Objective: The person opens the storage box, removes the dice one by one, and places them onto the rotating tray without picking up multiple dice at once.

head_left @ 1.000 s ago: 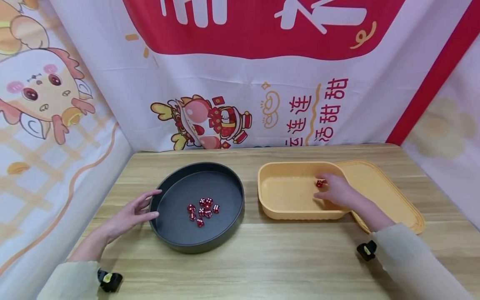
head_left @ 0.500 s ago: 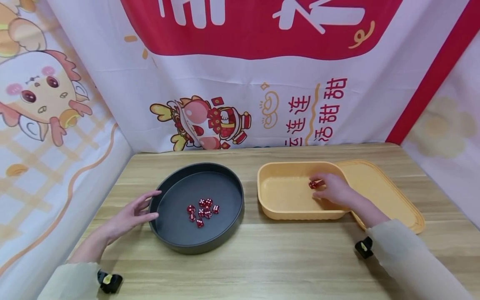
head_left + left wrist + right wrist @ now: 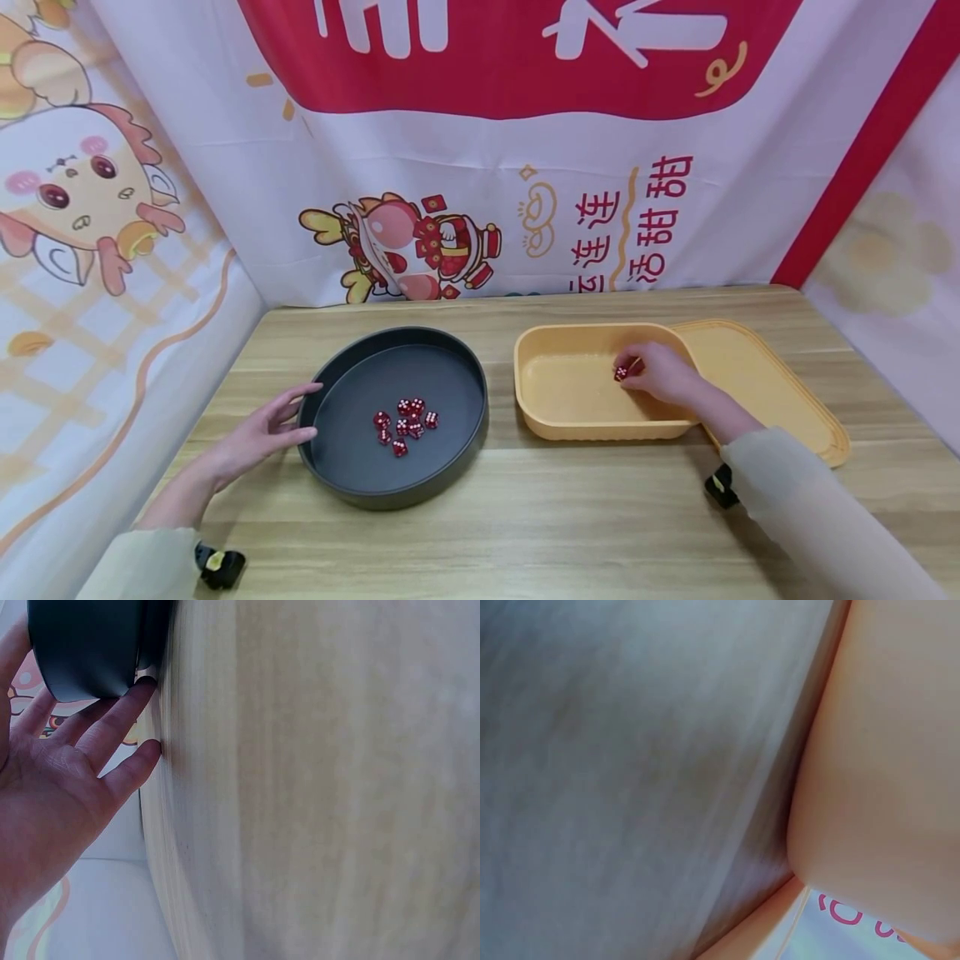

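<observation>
In the head view, a round dark grey pan (image 3: 438,367) stands on the left, with several red dice (image 3: 402,427) lying in a loose cluster on its floor. My left hand (image 3: 251,437) rests against the pan's left side with fingers spread. The left wrist view has its fingers (image 3: 112,731) touching the outer wall of the pan (image 3: 86,645). My right hand (image 3: 663,375) reaches into a yellow rectangular container (image 3: 558,383) and pinches a red die (image 3: 621,373) at the fingertips. Whether more dice are behind the fingers, I cannot tell.
A flat yellow lid (image 3: 757,387) lies on the wooden table (image 3: 555,525) to the right, partly behind the container. Printed cloth (image 3: 465,150) hangs along the table's back and sides. In the right wrist view the container wall (image 3: 877,750) fills the right side, hiding the hand.
My right hand has shifted slightly left inside the container, carrying the red die. The left hand, the pan and the clustered dice stay where they were.
</observation>
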`<state>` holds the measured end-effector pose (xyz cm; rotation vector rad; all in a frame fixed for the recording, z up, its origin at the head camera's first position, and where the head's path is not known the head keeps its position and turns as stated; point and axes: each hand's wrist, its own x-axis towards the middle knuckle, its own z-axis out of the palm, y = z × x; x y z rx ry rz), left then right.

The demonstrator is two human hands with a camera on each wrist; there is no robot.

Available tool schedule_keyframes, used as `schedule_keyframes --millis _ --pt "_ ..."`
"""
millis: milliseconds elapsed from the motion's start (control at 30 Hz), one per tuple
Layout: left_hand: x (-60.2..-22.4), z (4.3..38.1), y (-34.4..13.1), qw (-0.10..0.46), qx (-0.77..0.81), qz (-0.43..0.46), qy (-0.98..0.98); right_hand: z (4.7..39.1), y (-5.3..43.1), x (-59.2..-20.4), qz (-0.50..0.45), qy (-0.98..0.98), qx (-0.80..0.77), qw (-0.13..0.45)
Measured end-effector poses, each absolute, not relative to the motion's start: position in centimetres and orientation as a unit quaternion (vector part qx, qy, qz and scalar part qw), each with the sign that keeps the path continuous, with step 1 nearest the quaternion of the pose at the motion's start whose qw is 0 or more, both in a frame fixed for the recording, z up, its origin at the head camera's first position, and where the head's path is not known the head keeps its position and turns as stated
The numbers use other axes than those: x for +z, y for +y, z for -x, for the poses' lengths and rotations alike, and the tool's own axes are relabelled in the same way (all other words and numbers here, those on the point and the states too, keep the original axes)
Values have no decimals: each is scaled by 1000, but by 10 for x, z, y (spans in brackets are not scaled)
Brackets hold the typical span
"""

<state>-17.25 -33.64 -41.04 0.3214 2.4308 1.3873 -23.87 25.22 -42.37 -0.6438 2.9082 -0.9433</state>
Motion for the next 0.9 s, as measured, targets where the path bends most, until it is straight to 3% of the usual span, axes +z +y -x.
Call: schedule_keyframes --millis 433,667,900 --pt "-412 173 -337 155 485 -121 852 236 251 -421 202 928 -313 -3" --pt "-410 172 -337 157 487 -116 851 229 241 -403 243 912 -326 -52" --pt "-411 173 -338 158 488 -114 851 228 212 -374 243 912 -329 -21"
